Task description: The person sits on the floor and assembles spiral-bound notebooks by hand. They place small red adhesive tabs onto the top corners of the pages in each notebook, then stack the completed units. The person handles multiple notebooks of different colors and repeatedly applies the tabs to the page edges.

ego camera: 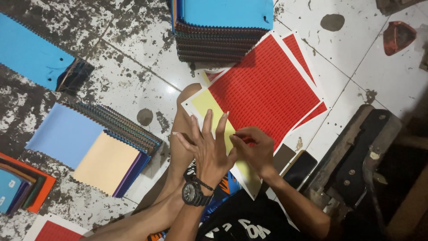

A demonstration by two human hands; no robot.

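Head view: peeling red sticker sheet off yellow backing.
Left hand spread flat, pinning backing; right hand pinching sheet edge. Next: steady, even pull.

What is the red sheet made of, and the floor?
The red sheet looks like paper: thin, flat, white-edged, with rows of small red stickers, probably. The floor looks like glazed white tile, judging by grout lines and shine, much stained dark.

Floor: white tiles, showing dark stains.
Lying on it: stacks of coloured swatches, red sticker sheets, a dark phone.
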